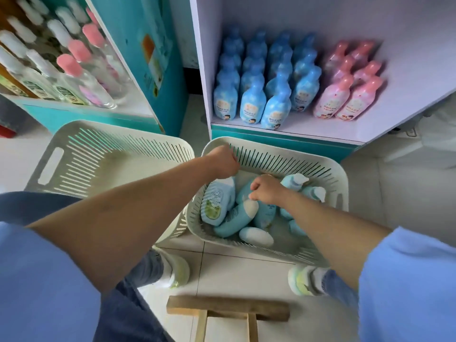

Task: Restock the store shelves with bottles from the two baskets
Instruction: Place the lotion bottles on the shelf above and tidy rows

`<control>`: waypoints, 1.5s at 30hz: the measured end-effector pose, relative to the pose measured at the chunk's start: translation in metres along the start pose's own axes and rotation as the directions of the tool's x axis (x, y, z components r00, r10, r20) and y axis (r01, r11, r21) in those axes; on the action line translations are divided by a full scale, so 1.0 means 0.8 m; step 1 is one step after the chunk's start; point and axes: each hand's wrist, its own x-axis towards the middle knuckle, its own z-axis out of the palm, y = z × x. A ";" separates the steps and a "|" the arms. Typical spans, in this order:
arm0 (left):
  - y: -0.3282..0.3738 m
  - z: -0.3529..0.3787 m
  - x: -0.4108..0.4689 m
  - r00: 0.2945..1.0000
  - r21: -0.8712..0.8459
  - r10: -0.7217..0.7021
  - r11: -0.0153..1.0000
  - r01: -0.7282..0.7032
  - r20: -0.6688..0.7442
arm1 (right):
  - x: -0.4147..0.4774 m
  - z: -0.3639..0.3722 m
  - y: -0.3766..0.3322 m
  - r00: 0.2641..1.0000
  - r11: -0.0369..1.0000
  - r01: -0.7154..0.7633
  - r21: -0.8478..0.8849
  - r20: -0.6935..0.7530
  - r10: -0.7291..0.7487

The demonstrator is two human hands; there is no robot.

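Note:
Two white slotted baskets stand on the floor before the shelves. The left basket (74, 154) looks empty inside. The right basket (283, 156) holds several light blue bottles with white caps. My left hand (223, 162) is closed around the top of an upright blue bottle with a green label (217, 203) at the basket's left side. My right hand (267, 188) is closed on a lying blue bottle (246, 206) in the middle of the pile. Rows of blue bottles (261, 80) and pink bottles (345, 87) fill the right shelf (320, 129).
A teal shelf unit (86, 112) at the left carries clear bottles with white and pink caps. A wooden stool (227, 312) sits on the tiled floor by my feet. My shoes stand just behind the right basket.

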 end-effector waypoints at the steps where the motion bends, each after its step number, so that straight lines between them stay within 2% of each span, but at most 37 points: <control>1: -0.007 0.003 0.006 1.000 0.001 -0.009 1.000 0.009 0.011 | 0.008 0.008 0.004 0.999 0.999 -0.042 -0.002 0.016 0.042; 7: -0.032 0.005 0.037 0.999 -0.022 -0.034 0.999 0.034 0.010 | 0.043 0.044 0.018 0.969 0.965 -0.238 0.109 0.090 0.228; 11: -0.045 0.005 0.051 0.999 -0.010 -0.048 0.999 0.048 0.017 | 0.054 0.061 0.019 0.948 0.921 -0.317 0.227 0.070 0.310; 16: -0.055 0.011 0.063 0.996 0.013 -0.087 0.996 0.087 0.030 | 0.062 0.073 0.018 0.916 0.825 -0.398 0.401 0.125 0.381; 19: -0.053 0.018 0.067 0.994 0.028 -0.099 0.995 0.098 0.043 | 0.063 0.073 0.019 0.885 0.723 -0.457 0.519 0.185 0.427; 22: -0.049 0.026 0.071 0.993 0.054 -0.110 0.993 0.108 0.036 | 0.061 0.067 0.015 0.888 0.701 -0.456 0.548 0.229 0.399; 27: -0.054 0.042 0.085 0.981 0.128 -0.183 0.976 0.174 0.058 | 0.059 0.041 0.012 0.928 0.802 -0.372 0.468 0.194 0.317; 32: -0.062 0.070 0.100 0.973 0.198 -0.208 0.963 0.185 0.102 | 0.055 0.000 0.012 0.929 0.869 -0.343 0.357 0.267 0.257; 38: -0.079 0.099 0.115 0.918 0.286 -0.326 0.923 0.257 0.227 | 0.072 -0.036 0.038 0.918 0.799 -0.398 0.451 0.198 0.345; 41: -0.085 0.107 0.120 0.933 0.297 -0.292 0.928 0.224 0.211 | 0.079 -0.044 0.043 0.913 0.736 -0.405 0.543 0.199 0.356; 45: -0.088 0.109 0.126 0.950 0.364 -0.265 0.912 0.190 0.168 | 0.082 -0.051 0.036 0.917 0.694 -0.390 0.604 0.326 0.232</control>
